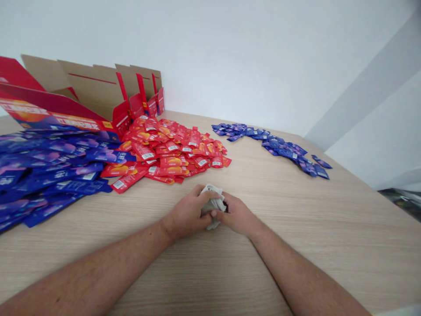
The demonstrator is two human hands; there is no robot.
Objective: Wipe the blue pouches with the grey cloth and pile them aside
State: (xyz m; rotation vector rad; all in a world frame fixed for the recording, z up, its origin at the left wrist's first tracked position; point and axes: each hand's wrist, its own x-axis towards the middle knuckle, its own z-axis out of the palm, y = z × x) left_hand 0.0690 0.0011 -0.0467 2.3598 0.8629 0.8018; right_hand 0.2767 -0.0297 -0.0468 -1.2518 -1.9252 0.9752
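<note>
Between my two hands, over the middle of the wooden table [210, 272], is a crumpled whitish cloth [213, 202]. My left hand [190, 210] is closed around its left side, thumb and fingers on the folds. From the other side my right hand [238, 215] grips the cloth's right edge, its thumb close to the left thumb. Parts of the cloth are hidden by the fingers. Just beyond my hands lies a heap of red sachets [174, 151] with orange prints and barcodes.
Blue packets [55, 171] are piled at the left, touching the red heap. Behind them stand open red cardboard boxes [82, 109] against the white wall [230, 57]. Small blue-purple sachets [279, 145] lie in a curved row at the back right. A dark object [404, 199] sits past the table's right edge.
</note>
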